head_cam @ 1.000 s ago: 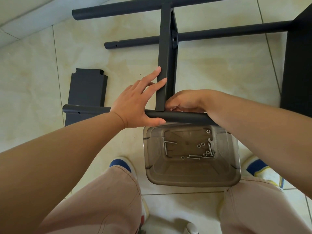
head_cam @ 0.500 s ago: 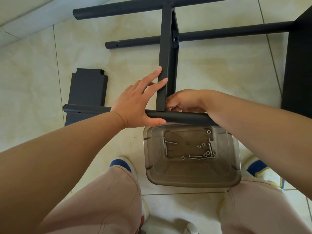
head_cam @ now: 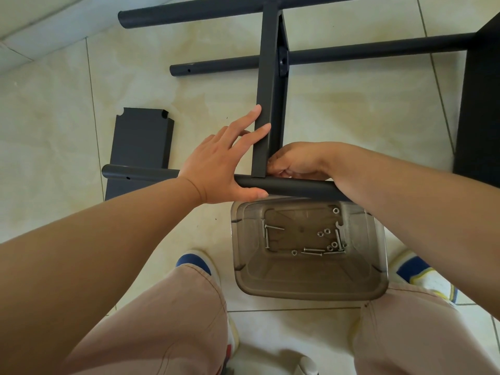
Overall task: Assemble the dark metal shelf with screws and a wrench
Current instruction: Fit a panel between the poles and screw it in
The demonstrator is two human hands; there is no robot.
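Bracing the near tube point(head_cam: 297, 186) at frame centre, my left hand point(head_cam: 219, 169) lies with its fingers straight against the upright shelf panel point(head_cam: 266, 104) and its thumb laid along the tube's near side; the grip is wide and clasps nothing. My right hand point(head_cam: 296, 162) curls its fingers in at the joint where panel meets tube, just right of the panel's lower end; whether it pinches a screw or nut there I cannot tell, as the fingertips are hidden. The shelf is judged partly assembled: the panel stands across three dark tubes, the far tube point(head_cam: 194, 12) at the top edge, the middle tube point(head_cam: 216, 67) below it, and the near one, while a large dark panel point(head_cam: 481, 104) fills the right edge. Work remains. A second shelf panel point(head_cam: 142, 142) lies loose on the tiled floor point(head_cam: 54, 117) at centre left. The clear bin point(head_cam: 308, 288) at lower centre holds unused screws point(head_cam: 312, 251), nuts point(head_cam: 323, 232) and the wrench point(head_cam: 339, 234), untouched. Final tightening is judged not yet begun at this joint.
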